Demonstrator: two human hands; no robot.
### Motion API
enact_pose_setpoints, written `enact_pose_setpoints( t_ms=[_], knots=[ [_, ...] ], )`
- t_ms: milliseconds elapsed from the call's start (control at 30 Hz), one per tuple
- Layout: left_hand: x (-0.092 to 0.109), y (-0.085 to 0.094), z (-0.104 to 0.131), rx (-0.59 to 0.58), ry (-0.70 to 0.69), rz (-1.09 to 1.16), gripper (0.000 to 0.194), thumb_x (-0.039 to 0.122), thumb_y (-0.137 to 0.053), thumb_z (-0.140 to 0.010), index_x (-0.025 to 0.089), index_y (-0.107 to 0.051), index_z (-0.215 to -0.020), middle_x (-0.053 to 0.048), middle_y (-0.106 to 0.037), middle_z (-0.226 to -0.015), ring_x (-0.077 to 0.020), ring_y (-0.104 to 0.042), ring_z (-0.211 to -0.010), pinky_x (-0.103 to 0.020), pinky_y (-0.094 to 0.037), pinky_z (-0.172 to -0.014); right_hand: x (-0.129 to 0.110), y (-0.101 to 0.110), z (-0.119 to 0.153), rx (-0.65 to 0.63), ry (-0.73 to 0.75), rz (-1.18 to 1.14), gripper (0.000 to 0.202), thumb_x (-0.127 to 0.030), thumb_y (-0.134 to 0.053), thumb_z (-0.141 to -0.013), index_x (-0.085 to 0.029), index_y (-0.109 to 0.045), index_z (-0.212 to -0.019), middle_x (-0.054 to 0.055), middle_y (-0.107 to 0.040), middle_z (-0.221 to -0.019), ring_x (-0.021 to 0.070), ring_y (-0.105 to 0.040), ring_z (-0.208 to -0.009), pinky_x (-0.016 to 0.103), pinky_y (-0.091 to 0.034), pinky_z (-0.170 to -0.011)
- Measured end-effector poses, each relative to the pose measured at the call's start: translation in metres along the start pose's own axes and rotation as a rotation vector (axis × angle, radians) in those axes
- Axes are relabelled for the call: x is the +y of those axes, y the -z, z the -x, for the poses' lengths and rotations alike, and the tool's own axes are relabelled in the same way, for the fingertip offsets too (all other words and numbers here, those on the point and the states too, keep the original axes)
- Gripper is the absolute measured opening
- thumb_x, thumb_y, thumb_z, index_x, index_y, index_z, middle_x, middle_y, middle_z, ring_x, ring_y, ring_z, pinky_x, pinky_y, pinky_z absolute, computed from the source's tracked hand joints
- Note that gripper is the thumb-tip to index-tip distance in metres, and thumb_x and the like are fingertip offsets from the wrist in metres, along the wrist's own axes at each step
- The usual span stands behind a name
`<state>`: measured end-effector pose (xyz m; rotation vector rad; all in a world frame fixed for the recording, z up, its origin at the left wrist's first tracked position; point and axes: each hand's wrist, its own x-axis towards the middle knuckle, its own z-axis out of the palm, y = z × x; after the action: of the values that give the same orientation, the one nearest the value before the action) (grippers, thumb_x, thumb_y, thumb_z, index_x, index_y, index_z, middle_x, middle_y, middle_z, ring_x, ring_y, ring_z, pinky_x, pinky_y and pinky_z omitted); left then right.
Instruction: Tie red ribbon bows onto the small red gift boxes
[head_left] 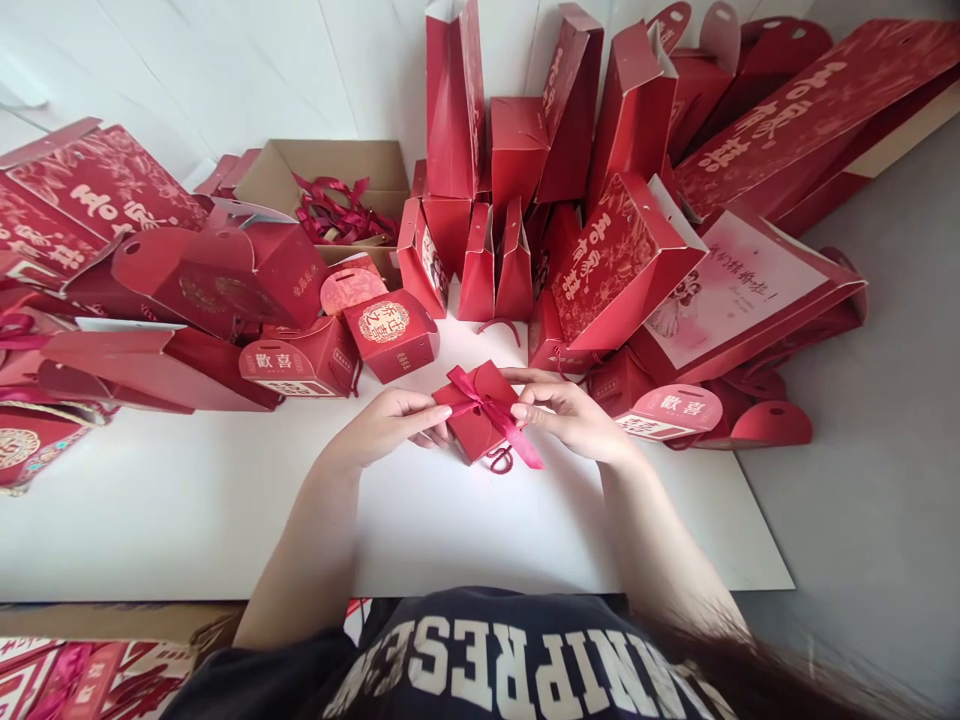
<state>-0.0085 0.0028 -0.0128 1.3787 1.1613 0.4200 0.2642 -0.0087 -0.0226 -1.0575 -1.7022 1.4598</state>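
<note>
A small red gift box (474, 432) is held between my two hands just above the white table. On its top lies a pink-red ribbon (517, 440) tied in a bow, one tail hanging over the near side. My left hand (401, 420) is closed at the left edge, thumb and fingers pinching the bow's left loop against the box. From the right, my right hand (559, 410) pinches the ribbon with its thumb and forefinger, other fingers behind the box. Below the box hangs a dark red cord loop (500, 460). The box's underside is hidden.
Red gift boxes (391, 335) and tall red bags (454, 100) crowd the back and both sides of the white table (480, 540). A cardboard box (337, 160) of ribbons stands at the back left. Another carton (120, 622) with red packaging sits below the front edge.
</note>
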Motion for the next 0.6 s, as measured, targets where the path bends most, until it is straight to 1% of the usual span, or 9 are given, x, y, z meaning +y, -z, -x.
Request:
enact_pose_setpoints(
  t_ms=[133,233,333,500,600],
  knots=[
    [-0.0025,0.0021,-0.0026,-0.024,-0.05,-0.006,0.034,0.045,-0.063,-0.087,0.017,-0.07,-0.068,-0.008,-0.073,-0.075,-0.018,-0.071,-0.072,-0.026,-0.057,-0.066,0.0043,0.0014,-0.0011,0.007,-0.01,-0.029,0.036,-0.049,-0.059,-0.092,-0.019,-0.068,-0.075,0.01,-0.053,-0.14,0.0264,-0.048,-0.133,0.042,-0.037,-0.109],
    [-0.004,0.0033,-0.0051,-0.034,-0.067,-0.005,0.034,0.043,-0.063,-0.087,0.016,-0.067,-0.066,-0.007,-0.072,-0.073,-0.0174,-0.07,-0.072,-0.026,-0.055,-0.066,0.0058,0.0019,-0.0021,-0.002,0.003,-0.026,0.037,-0.05,-0.057,-0.093,-0.02,-0.067,-0.075,0.01,-0.057,-0.133,0.0256,-0.045,-0.135,0.04,-0.037,-0.109],
    [-0.0044,0.0042,-0.0067,-0.041,-0.075,-0.011,0.035,0.042,-0.063,-0.087,0.016,-0.064,-0.063,-0.006,-0.071,-0.071,-0.0178,-0.07,-0.072,-0.026,-0.054,-0.066,0.0057,0.0019,-0.0029,0.006,0.019,-0.015,0.037,-0.05,-0.056,-0.093,-0.02,-0.066,-0.073,0.01,-0.062,-0.125,0.0255,-0.042,-0.138,0.04,-0.034,-0.111],
    [-0.0056,0.0067,-0.007,-0.081,-0.075,0.006,0.033,0.039,-0.062,-0.087,0.016,-0.062,-0.063,-0.006,-0.071,-0.074,-0.0173,-0.068,-0.074,-0.026,-0.052,-0.068,0.0057,0.0022,-0.0039,-0.011,0.033,-0.04,0.036,-0.048,-0.057,-0.093,-0.021,-0.063,-0.071,0.009,-0.065,-0.115,0.0256,-0.04,-0.138,0.04,-0.037,-0.108],
    [-0.0061,0.008,-0.007,-0.107,-0.05,0.018,0.032,0.038,-0.062,-0.087,0.016,-0.062,-0.065,-0.005,-0.071,-0.076,-0.0166,-0.067,-0.077,-0.026,-0.05,-0.07,0.0062,0.0026,-0.0045,-0.016,0.037,-0.043,0.035,-0.045,-0.056,-0.094,-0.021,-0.062,-0.07,0.009,-0.066,-0.109,0.0249,-0.04,-0.138,0.04,-0.036,-0.108]
  ],
)
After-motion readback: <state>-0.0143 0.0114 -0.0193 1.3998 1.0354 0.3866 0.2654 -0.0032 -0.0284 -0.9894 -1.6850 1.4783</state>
